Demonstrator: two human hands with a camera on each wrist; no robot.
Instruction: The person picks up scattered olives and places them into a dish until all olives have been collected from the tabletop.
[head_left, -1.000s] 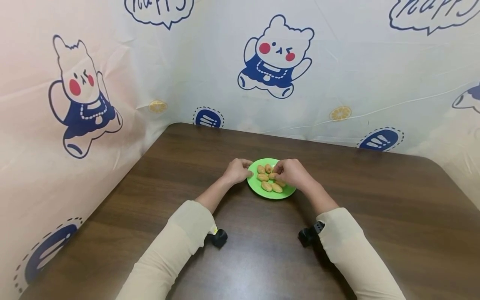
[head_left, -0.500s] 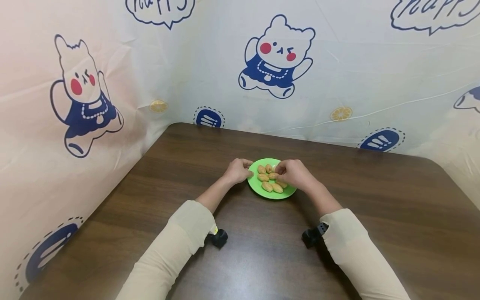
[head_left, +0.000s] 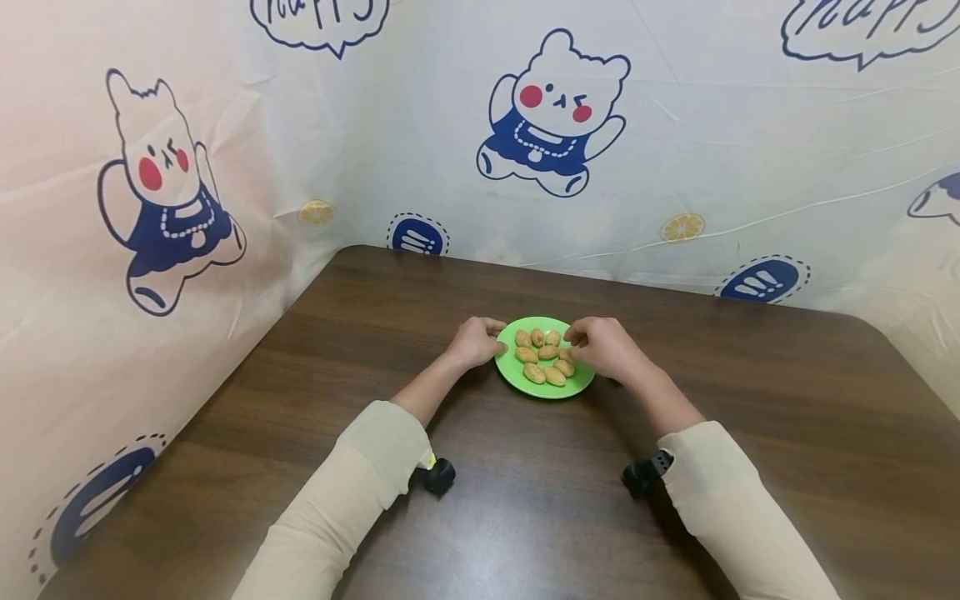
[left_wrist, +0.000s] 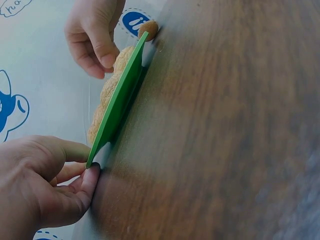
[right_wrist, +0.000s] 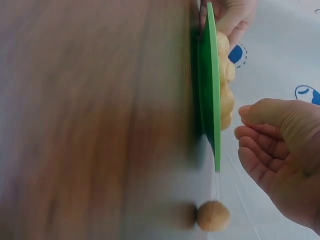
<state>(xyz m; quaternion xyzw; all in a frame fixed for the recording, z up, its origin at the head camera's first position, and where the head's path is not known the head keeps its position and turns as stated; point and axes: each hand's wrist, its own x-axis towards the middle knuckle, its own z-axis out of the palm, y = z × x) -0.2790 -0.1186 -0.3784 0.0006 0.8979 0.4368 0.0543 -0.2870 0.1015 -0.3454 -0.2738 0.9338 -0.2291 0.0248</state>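
A green plate [head_left: 512, 372] bears several tan, oval nuts [head_left: 534, 373] that look like walnuts in their shells. At its left edge my left hand [head_left: 474, 343] pinches the rim, one fingertip above and one below it in the left wrist view. My right hand [head_left: 603, 348] hovers over the plate's right edge, fingers loosely bent and nothing between them. In the right wrist view its fingertips [right_wrist: 245, 111] are a little away from the nuts. One more nut [right_wrist: 213, 216] lies on the table just off the plate's right side, hidden behind my right hand in the head view.
The plate lies on a dark brown wooden table [head_left: 525, 467], toward its far side. A pale cloth backdrop [head_left: 420, 125] with cartoon figures hangs behind and to the left. Black cameras [head_left: 439, 477] sit at both wrists.
My right hand has drawn away to the right from over the nuts, uncovering more of them. The left hand keeps its place at the rim, and the plate has stayed put.
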